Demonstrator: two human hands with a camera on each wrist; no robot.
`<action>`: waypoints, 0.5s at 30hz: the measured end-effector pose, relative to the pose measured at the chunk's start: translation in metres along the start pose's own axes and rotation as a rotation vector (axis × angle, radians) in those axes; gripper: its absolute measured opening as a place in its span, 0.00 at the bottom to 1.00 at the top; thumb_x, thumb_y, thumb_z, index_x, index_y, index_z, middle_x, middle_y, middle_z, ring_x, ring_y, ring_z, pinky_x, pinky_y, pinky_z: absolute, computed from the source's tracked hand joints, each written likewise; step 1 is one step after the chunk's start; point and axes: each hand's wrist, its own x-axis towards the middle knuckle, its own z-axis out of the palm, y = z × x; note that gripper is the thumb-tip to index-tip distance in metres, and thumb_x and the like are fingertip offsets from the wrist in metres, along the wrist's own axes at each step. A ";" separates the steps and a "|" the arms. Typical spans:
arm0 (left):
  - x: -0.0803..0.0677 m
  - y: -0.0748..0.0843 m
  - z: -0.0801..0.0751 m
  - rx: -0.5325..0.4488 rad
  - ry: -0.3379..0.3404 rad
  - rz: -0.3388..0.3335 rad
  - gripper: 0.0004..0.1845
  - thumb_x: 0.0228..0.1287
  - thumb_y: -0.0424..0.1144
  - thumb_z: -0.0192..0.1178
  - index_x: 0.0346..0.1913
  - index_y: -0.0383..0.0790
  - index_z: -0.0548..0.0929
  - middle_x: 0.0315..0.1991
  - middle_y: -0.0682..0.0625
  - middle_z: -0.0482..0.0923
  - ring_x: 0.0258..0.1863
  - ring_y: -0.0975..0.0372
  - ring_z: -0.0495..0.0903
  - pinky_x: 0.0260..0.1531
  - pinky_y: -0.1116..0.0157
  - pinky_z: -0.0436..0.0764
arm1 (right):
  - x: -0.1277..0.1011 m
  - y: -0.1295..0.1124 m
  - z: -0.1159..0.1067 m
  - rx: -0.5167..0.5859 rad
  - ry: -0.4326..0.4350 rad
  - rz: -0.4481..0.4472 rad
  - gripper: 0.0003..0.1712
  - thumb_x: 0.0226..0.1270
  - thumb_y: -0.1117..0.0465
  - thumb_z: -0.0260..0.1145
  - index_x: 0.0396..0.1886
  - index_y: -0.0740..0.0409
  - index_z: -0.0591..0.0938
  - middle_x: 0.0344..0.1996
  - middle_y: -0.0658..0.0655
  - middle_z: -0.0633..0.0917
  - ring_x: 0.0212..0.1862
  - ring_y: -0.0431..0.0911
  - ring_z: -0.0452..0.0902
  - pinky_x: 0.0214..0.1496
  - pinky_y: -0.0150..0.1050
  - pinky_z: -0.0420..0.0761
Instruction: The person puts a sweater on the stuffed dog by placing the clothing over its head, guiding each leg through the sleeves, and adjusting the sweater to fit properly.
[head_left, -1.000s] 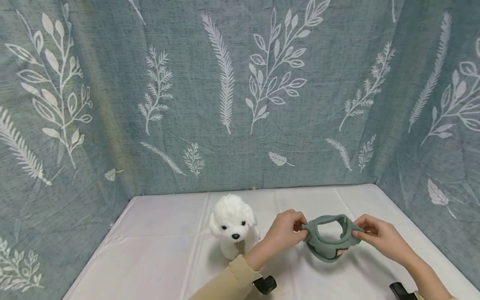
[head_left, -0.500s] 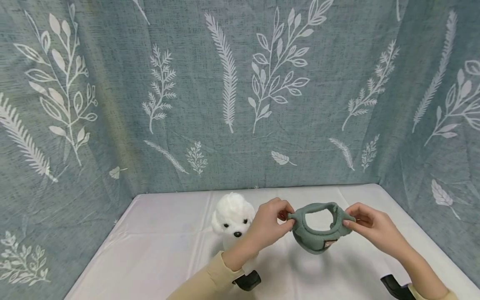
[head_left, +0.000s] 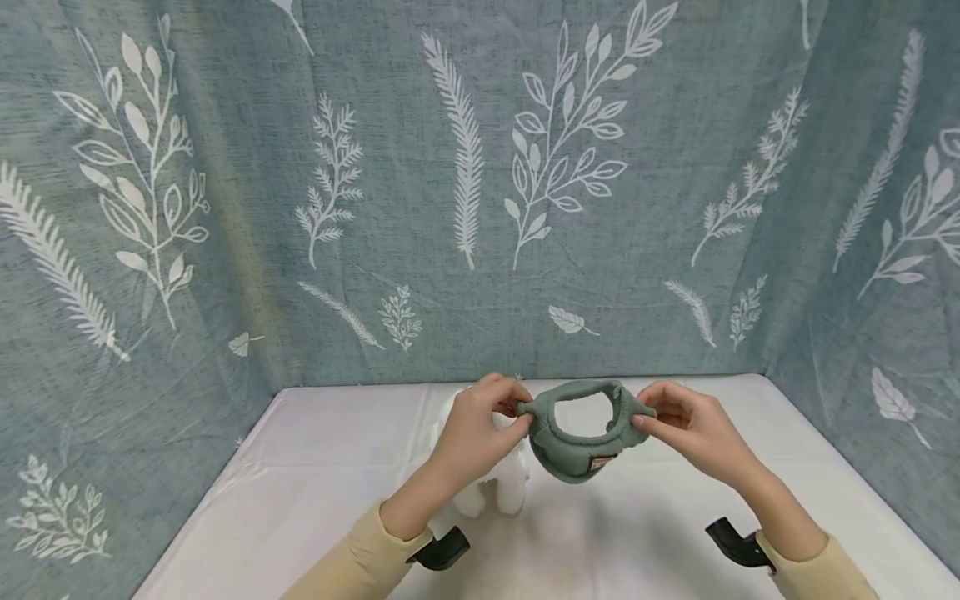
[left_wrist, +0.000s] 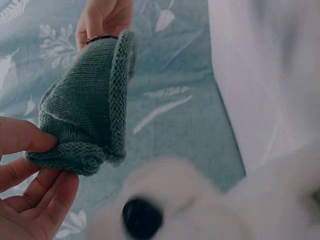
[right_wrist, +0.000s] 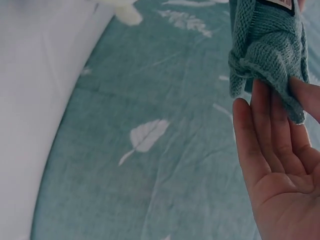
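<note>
Your left hand [head_left: 472, 433] and right hand [head_left: 686, 425] each pinch one side of the green knitted pet garment [head_left: 581, 433], held mid-frame beside the white plush dog [head_left: 498, 492].

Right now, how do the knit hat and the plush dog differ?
The green knit hat is held in the air, pinched at each side by the left hand and right hand; the white plush dog sits on the table, untouched. The hat is ribbed knit, the dog fluffy. Both are soft.

A grey-green knitted hat [head_left: 581, 433] between the fingers, a white plush dog [head_left: 498, 492] beside them, white leaf-patterned teal backdrop [head_left: 465, 183]
</note>
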 end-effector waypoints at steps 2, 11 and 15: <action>0.000 -0.002 -0.007 0.012 0.018 0.000 0.08 0.55 0.28 0.65 0.35 0.44 0.83 0.32 0.54 0.77 0.31 0.66 0.80 0.36 0.70 0.81 | 0.006 -0.003 0.004 0.004 -0.004 -0.015 0.06 0.64 0.62 0.65 0.40 0.53 0.80 0.35 0.52 0.82 0.33 0.37 0.81 0.33 0.33 0.81; -0.006 -0.005 -0.037 0.079 0.118 0.023 0.09 0.54 0.28 0.66 0.36 0.44 0.83 0.34 0.54 0.78 0.33 0.66 0.79 0.37 0.68 0.82 | 0.031 -0.019 0.019 0.033 -0.019 -0.036 0.06 0.64 0.61 0.65 0.40 0.52 0.80 0.34 0.51 0.82 0.33 0.39 0.80 0.34 0.33 0.80; -0.009 -0.006 -0.048 0.132 0.158 0.029 0.08 0.54 0.29 0.66 0.36 0.45 0.83 0.34 0.54 0.78 0.34 0.66 0.79 0.37 0.67 0.81 | 0.042 -0.025 0.026 0.058 -0.017 -0.021 0.07 0.64 0.60 0.66 0.41 0.53 0.80 0.34 0.52 0.82 0.33 0.40 0.80 0.34 0.34 0.79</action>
